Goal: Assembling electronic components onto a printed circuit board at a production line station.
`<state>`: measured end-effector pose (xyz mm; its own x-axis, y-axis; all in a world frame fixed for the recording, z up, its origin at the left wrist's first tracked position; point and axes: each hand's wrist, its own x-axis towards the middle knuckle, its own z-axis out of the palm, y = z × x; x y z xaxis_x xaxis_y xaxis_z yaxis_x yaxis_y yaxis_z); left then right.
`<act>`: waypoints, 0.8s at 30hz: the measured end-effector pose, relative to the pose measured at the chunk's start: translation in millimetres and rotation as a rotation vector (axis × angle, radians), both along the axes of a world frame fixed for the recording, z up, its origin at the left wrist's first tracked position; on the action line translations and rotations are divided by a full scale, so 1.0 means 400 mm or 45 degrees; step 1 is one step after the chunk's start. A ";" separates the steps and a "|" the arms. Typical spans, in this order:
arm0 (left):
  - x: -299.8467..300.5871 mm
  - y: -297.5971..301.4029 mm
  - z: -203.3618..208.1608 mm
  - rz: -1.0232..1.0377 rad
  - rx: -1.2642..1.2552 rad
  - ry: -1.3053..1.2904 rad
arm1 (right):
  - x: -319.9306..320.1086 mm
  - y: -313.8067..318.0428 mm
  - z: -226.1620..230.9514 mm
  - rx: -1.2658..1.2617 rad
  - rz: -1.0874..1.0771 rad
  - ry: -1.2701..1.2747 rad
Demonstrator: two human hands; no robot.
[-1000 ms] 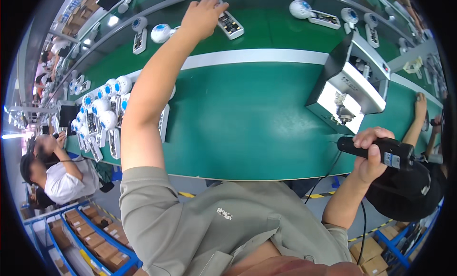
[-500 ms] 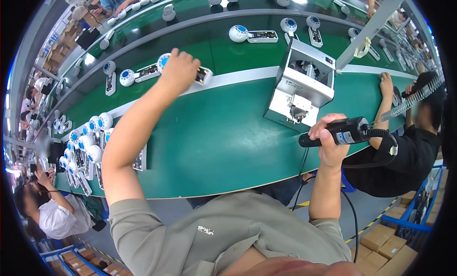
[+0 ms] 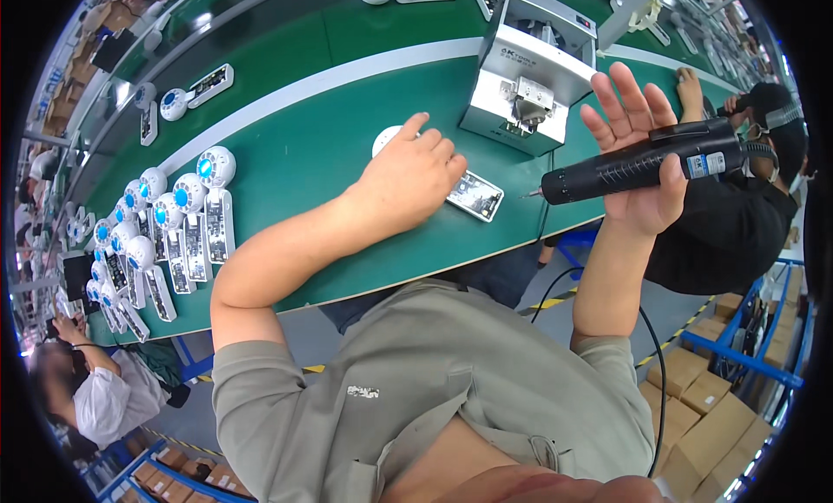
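My left hand (image 3: 408,177) is closed over a white device (image 3: 479,196) on the green bench. Its round head shows beyond my fingers, and the open body with a circuit board sticks out to the right. My right hand (image 3: 642,212) holds a black electric screwdriver (image 3: 599,171) lying across the palm. The thumb hooks over the tool while the other fingers stretch upward. The bit points left toward the device, apart from it. Just beyond stands a silver screw-feeder-like machine (image 3: 529,78).
Several similar white devices (image 3: 217,169) with blue-centred heads stand grouped at the left of the bench. More lie on the belt beyond the white strip (image 3: 347,66). A co-worker in black (image 3: 703,234) sits at right; another in white (image 3: 113,399) at left. Cardboard boxes (image 3: 694,390) stand lower right.
My left hand has brought the device from the belt edge nearer, onto the bench. The screwdriver has turned so its bit shows, and my right fingers have spread upward. The view has shifted.
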<state>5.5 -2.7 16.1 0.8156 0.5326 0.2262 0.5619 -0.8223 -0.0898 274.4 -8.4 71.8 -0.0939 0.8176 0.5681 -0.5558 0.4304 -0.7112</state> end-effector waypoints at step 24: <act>-0.017 -0.001 -0.004 -0.014 -0.156 -0.133 | -0.005 0.001 -0.023 -0.114 -0.117 -0.118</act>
